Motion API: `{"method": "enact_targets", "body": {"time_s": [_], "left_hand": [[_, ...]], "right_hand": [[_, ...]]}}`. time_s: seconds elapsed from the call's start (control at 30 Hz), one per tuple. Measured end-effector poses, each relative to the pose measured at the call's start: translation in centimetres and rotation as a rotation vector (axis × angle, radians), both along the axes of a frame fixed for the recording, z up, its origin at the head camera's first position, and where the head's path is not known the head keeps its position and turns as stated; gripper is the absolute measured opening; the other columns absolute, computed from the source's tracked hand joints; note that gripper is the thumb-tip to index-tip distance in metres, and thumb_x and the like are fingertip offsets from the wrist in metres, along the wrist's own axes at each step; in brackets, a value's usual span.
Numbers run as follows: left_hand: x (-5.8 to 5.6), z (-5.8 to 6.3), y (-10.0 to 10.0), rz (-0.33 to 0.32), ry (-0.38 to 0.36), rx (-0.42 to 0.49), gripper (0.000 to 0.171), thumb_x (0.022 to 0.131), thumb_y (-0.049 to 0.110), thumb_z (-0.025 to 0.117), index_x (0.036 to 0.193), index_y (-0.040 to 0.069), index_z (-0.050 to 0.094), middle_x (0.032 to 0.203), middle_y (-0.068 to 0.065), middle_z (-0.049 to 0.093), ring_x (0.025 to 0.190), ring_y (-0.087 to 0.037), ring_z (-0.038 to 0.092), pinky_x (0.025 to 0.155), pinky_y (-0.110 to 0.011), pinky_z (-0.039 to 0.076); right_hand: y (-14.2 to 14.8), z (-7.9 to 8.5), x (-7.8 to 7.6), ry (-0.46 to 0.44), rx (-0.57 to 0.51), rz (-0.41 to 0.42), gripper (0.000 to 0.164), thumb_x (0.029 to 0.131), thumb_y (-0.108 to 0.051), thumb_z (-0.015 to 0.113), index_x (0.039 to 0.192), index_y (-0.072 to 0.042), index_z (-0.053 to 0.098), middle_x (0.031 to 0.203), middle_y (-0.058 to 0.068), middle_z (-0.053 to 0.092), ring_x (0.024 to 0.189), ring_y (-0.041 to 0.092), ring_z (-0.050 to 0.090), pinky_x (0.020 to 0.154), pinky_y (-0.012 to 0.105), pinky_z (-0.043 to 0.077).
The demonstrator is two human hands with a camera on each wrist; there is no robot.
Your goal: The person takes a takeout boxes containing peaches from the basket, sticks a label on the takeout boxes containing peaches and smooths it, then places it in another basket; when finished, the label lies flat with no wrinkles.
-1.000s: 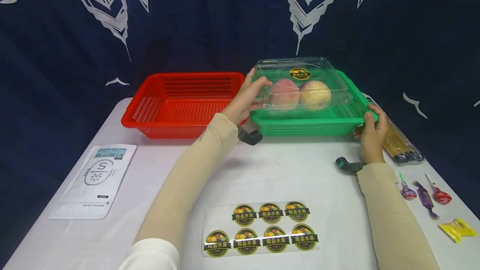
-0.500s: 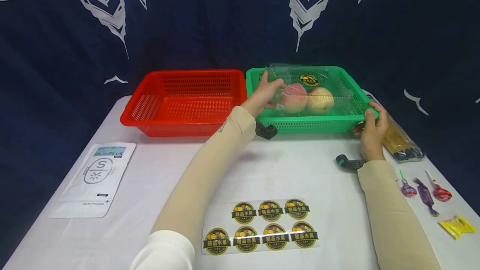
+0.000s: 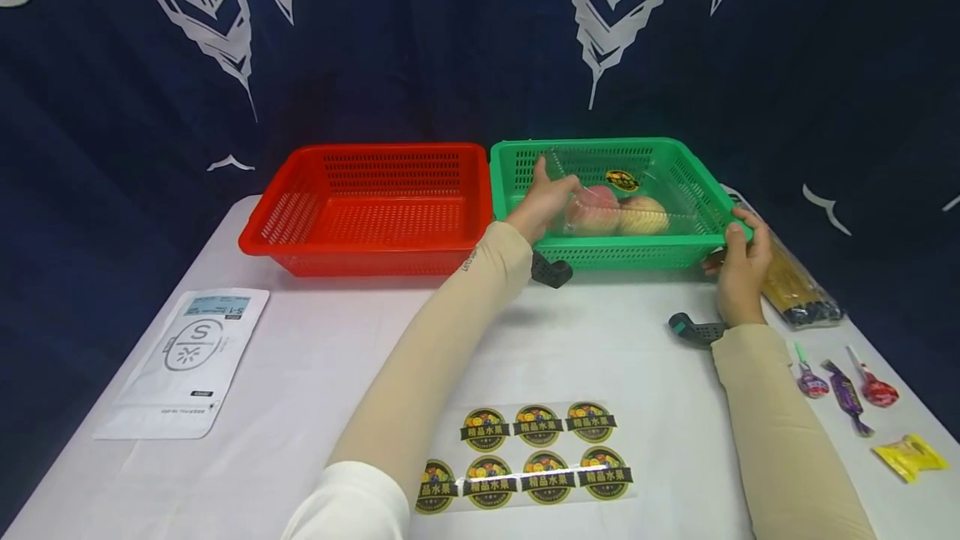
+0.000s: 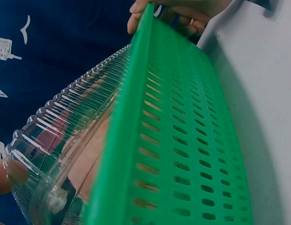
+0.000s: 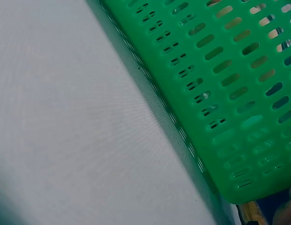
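My left hand (image 3: 546, 205) grips the left end of a clear plastic fruit box (image 4: 47, 136). Two peach-like fruits lie in it, one reddish (image 3: 594, 205) and one yellowish (image 3: 642, 213). A round black-and-gold sticker (image 3: 622, 181) is on the box lid. The box sits tilted inside the green basket (image 3: 622, 254); from the left wrist it still rises above the rim. At the basket's front right corner, my right hand (image 3: 745, 265) holds the rim, thumb on top. In the right wrist view only a bit of its fingers (image 5: 287, 212) shows.
A red basket (image 3: 360, 261) stands left of the green one. A white pouch (image 3: 187, 365) lies at the left. Nearer the front is a sheet of round stickers (image 3: 547, 477). Wrapped candies (image 3: 847, 394) and a long clear-wrapped packet (image 3: 802, 286) lie at the right.
My left hand has moved right and down with the fruit box, from above the green basket into it. The right hand has stayed at the basket's corner.
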State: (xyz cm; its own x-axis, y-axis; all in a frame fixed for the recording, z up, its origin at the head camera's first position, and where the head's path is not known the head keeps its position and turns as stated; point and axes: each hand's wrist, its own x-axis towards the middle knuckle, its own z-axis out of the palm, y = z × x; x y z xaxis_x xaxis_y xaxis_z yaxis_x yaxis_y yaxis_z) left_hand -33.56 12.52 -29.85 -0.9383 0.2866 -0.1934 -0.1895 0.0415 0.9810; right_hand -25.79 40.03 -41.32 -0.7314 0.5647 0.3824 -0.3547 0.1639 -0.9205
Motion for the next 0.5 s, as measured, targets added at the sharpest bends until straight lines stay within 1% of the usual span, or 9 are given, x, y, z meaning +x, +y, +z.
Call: {"method": "enact_targets", "body": {"time_s": [0.1,0.33,0.5], "left_hand": [[-0.2,-0.5,0.1,0.008,-0.009,-0.002,0.095,0.101,0.012,0.059,0.175,0.027,0.002,0.18,-0.011,0.014,0.158,-0.038,0.034,0.122,-0.063,0.038],[-0.7,-1.4,0.2,0.057,-0.03,-0.002,0.089,0.104,0.012,0.055,0.175,0.027,0.006,0.179,-0.012,0.015,0.16,-0.035,0.031,0.122,-0.06,0.038],[-1.0,-1.5,0.1,0.067,-0.011,-0.009,0.088,0.103,0.011,0.057,0.175,0.025,0.009,0.179,-0.012,0.017,0.159,-0.035,0.031,0.123,-0.062,0.036]], "right_hand": [[0.0,-0.1,-0.1,-0.002,-0.002,0.0,0.033,0.114,-0.025,0.048,0.146,-0.02,0.057,0.105,0.002,0.052,0.056,0.006,0.05,0.05,0.015,0.043],[0.1,-0.2,-0.1,-0.014,0.011,0.007,0.036,0.115,-0.026,0.046,0.15,-0.018,0.054,0.106,0.003,0.051,0.058,0.006,0.05,0.051,0.015,0.044],[0.1,-0.2,0.0,-0.005,0.008,0.012,0.036,0.115,-0.026,0.046,0.149,-0.018,0.054,0.103,0.004,0.051,0.057,0.007,0.05,0.052,0.016,0.044]]}}
